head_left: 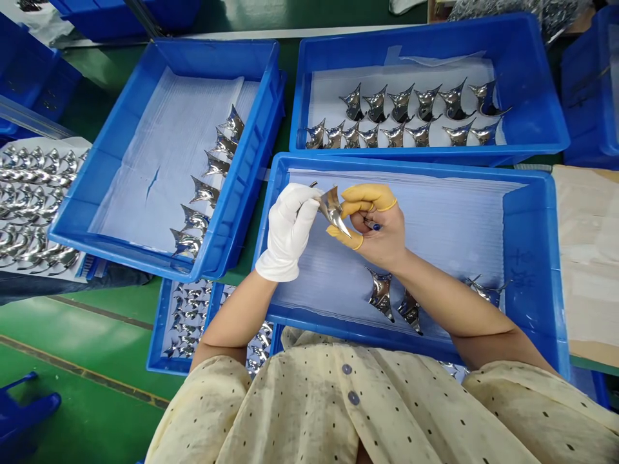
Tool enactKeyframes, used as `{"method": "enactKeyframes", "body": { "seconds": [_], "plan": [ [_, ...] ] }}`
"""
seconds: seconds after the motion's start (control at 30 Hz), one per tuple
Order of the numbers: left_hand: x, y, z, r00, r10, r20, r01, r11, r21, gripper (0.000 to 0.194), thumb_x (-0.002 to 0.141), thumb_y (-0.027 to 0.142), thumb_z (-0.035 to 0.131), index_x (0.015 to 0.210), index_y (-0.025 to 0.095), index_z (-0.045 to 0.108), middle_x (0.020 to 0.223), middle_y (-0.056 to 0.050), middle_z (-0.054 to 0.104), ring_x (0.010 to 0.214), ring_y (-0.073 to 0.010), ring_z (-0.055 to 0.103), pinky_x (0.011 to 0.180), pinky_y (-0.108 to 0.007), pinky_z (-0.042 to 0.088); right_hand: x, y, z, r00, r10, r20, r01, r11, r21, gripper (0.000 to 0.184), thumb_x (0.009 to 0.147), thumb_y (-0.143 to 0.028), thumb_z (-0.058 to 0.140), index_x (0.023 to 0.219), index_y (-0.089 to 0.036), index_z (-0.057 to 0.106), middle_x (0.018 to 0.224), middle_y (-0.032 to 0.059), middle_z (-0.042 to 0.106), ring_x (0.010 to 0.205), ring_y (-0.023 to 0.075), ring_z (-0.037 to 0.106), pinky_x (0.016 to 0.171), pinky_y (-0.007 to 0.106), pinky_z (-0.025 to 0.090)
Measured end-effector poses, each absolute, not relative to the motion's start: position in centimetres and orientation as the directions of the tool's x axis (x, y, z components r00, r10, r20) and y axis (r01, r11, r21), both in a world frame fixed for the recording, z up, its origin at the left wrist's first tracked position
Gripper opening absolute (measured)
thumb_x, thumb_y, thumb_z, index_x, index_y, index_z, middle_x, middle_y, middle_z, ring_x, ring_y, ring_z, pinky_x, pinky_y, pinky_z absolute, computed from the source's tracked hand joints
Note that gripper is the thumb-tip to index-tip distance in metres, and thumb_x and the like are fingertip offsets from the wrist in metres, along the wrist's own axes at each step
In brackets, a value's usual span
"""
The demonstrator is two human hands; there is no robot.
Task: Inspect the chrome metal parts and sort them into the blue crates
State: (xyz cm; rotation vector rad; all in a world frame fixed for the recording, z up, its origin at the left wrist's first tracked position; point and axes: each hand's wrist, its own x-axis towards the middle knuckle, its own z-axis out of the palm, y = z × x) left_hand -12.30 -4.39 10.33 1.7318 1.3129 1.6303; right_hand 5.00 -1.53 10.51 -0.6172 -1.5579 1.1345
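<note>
My left hand [289,229], in a white glove, pinches the left edge of a shiny curved metal part with pointed corners [333,209]. My right hand [380,222] wears yellow finger cots and closes on the part's right side with thumb and fingers. A thin blue-ended thing, like a pen [372,225], is tucked in the right palm; most of it is hidden. Both hands are above a blue bin [411,162] lined with white sheets. In it, below my right forearm, lie two similar metal parts [381,293]; others lie at its right end, partly behind the arm.
A second blue bin [525,84] behind holds two rows of such parts. Another bin [169,48] at the left has several along its right side. Rows of shiny parts [36,206] lie at far left. Lower bins [167,348] sit below, beside my left arm. Brown cardboard [587,258] lies right.
</note>
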Motion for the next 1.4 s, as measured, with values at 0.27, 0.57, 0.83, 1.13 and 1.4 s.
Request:
{"method": "enactKeyframes", "body": {
  "seconds": [0.27, 0.57, 0.83, 1.13, 1.4],
  "plan": [
    [-12.6, -4.5, 11.1, -0.063, 0.75, 0.659, 0.502, -0.546, 0.67, 0.035, 0.107, 0.051, 0.051, 0.104, 0.022, 0.072, 0.095, -0.008, 0.074, 0.087, -0.0201, 0.07, 0.08, -0.037, 0.056, 5.1, -1.5, 10.1, -0.31, 0.844, 0.439, -0.183, 0.4, -0.898, 0.052, 0.072, -0.04, 0.095, 0.111, -0.024, 0.065, 0.084, -0.0023, 0.075, 0.049, 0.004, 0.038, 0.048, 0.021, 0.032],
    [-12.4, -4.7, 10.3, 0.053, 0.515, 0.856, 0.695, -0.634, 0.339, 0.012, 0.099, 0.032, 0.071, 0.106, 0.023, 0.069, 0.083, -0.001, 0.075, 0.077, -0.0134, 0.069, 0.071, -0.025, 0.053, 5.0, -0.5, 11.1, -0.155, 0.923, 0.353, -0.255, 0.308, -0.917, 0.039, 0.08, -0.054, 0.088, 0.093, -0.026, 0.064, 0.079, -0.0023, 0.064, 0.054, 0.0077, 0.044, 0.048, 0.023, 0.039],
    [-12.1, -5.1, 10.4, 0.051, 0.516, 0.855, 0.674, -0.65, 0.351, 0.013, 0.089, 0.029, 0.083, 0.091, 0.023, 0.071, 0.083, -0.003, 0.077, 0.076, -0.0136, 0.072, 0.067, -0.023, 0.054, 4.8, -0.3, 11.6, -0.165, 0.914, 0.37, -0.251, 0.324, -0.912, 0.038, 0.084, -0.055, 0.084, 0.085, -0.023, 0.063, 0.085, 0.0002, 0.07, 0.058, 0.0079, 0.047, 0.05, 0.024, 0.039],
    [-11.3, -4.2, 12.0, -0.267, 0.963, -0.036, -0.374, -0.069, 0.925, 0.031, 0.096, 0.052, 0.071, 0.087, 0.022, 0.068, 0.068, 0.003, 0.06, 0.049, -0.0055, 0.051, 0.046, -0.017, 0.045, 5.4, 0.2, 9.2, -0.222, 0.907, 0.359, -0.212, 0.314, -0.925, 0.039, 0.088, -0.054, 0.08, 0.114, -0.028, 0.068, 0.076, -0.0039, 0.059, 0.055, 0.0081, 0.041, 0.053, 0.025, 0.039],
    [-11.4, -3.2, 13.5, -0.133, 0.893, -0.43, -0.741, 0.199, 0.642, 0.022, 0.107, 0.033, 0.056, 0.094, 0.021, 0.07, 0.087, 0.0, 0.069, 0.064, -0.0051, 0.063, 0.047, -0.011, 0.047, 4.8, 1.6, 10.0, -0.525, 0.806, 0.272, -0.179, 0.207, -0.962, 0.039, 0.085, -0.059, 0.08, 0.089, -0.02, 0.077, 0.084, 0.0042, 0.074, 0.072, 0.0142, 0.065, 0.065, 0.029, 0.052]
  ]
}}
